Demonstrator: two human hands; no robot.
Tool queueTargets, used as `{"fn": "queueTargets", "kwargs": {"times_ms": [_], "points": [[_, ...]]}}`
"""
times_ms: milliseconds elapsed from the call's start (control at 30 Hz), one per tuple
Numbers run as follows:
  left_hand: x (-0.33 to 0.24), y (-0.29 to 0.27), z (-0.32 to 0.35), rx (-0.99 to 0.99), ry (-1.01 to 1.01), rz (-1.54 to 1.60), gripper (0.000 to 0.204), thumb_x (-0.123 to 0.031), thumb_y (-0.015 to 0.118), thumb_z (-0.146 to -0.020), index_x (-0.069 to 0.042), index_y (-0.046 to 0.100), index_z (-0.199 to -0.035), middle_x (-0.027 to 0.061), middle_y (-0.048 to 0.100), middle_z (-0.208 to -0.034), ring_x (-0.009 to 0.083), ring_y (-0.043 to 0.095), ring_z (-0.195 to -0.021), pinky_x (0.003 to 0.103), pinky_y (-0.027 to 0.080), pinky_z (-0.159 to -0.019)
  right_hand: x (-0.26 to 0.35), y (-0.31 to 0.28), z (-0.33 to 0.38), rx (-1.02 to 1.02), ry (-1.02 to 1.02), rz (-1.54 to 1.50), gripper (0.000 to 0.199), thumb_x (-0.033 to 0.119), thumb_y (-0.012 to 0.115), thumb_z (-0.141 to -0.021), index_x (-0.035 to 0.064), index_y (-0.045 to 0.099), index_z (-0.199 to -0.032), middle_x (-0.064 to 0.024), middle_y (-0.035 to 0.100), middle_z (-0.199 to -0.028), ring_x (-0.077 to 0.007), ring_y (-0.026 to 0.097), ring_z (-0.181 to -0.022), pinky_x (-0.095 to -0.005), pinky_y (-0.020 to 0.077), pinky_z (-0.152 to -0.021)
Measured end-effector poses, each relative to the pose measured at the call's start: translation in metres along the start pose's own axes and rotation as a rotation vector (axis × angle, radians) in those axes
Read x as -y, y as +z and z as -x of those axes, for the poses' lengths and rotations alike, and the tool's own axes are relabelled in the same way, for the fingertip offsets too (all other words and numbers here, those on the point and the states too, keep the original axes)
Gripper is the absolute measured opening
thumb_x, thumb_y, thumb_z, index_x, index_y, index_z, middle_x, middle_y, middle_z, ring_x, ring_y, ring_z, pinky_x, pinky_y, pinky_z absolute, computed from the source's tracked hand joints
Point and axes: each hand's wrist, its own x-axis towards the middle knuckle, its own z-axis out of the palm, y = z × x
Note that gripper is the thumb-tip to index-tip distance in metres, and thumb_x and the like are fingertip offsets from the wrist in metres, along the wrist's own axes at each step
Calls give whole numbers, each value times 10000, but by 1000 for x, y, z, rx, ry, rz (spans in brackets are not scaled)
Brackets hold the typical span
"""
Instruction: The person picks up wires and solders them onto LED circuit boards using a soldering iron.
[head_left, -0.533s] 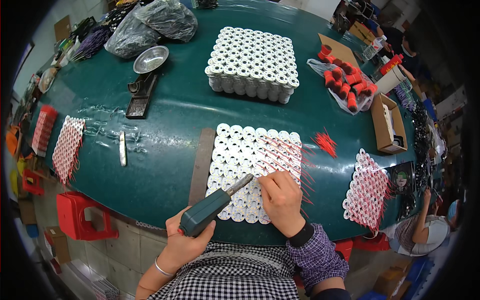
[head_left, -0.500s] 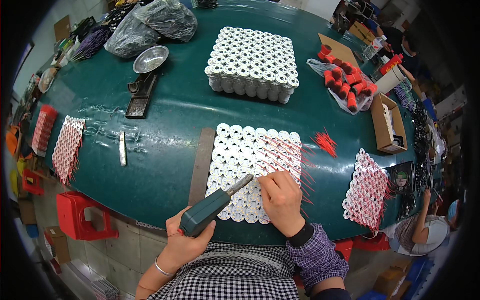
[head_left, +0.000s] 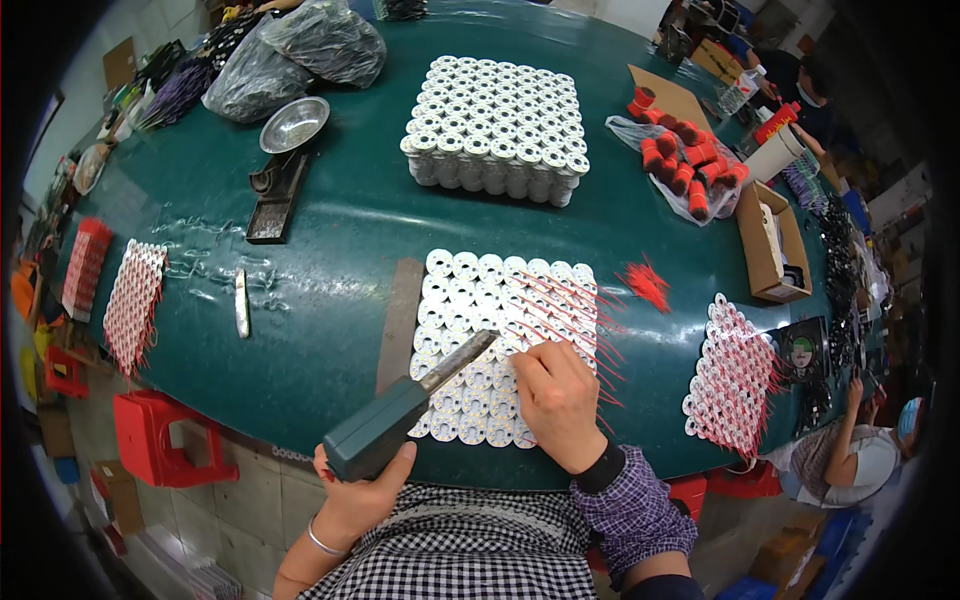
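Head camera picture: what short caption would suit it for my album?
Left hand holds a green-handled tool over a block of white spools on a green table, right hand resting on them.

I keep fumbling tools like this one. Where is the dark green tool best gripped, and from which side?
Grip the thick dark green handle, coming from below at its near end, as the left hand does. The thin metal tip points away over the white spools.

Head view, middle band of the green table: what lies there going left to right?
White-and-red disc mat → small pale metal strip → brown flat bar → sheet of white round discs with red wires → loose red wire bundle → second red-wired disc mat.
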Motion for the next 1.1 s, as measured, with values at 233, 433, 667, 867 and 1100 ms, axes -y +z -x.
{"fn": "queueTargets", "kwargs": {"times_ms": [233,433,667,867,1100], "points": [[11,-4,-2,-64,-92,75,409,62,789,-785,29,650,-1168,90,712,-974,97,609,-646,228,485,-518,-24,-27,-11,-143,47,-46,101,9,699,-804,40,675,-896,-88,626,-861,-280,624,-799,-391,511,-676],[20,-4,-4,-70,-75,84,410,76,774,-783,34,642,-1169,100,708,-983,101,602,-629,237,480,-508,-137,-73,-22,-144,322,312,87,50,688,-857,31,714,-937,-132,679,-933,-327,645,-900,-420,513,-777],[24,-5,-2,-76,-85,104,398,65,783,-786,28,652,-1160,80,703,-955,91,589,-617,229,465,-511,-193,-53,-31,1,427,295,180,74,735,-800,50,750,-977,-129,690,-947,-337,649,-952,-448,525,-832],[40,-6,4,-204,-22,88,328,33,798,-801,14,680,-1106,43,697,-914,70,570,-600,213,439,-499,-187,-47,-42,46,289,460,42,34,640,-792,26,677,-773,-154,655,-815,-359,660,-844,-467,541,-736],[23,-4,4,-22,-74,143,597,-20,847,-782,4,481,-1254,84,701,-1112,144,676,-974,292,507,-895,-215,-41,-58,191,313,544,93,-6,633,-737,-13,629,-830,-238,665,-849,-420,669,-849,-504,553,-767]]}}
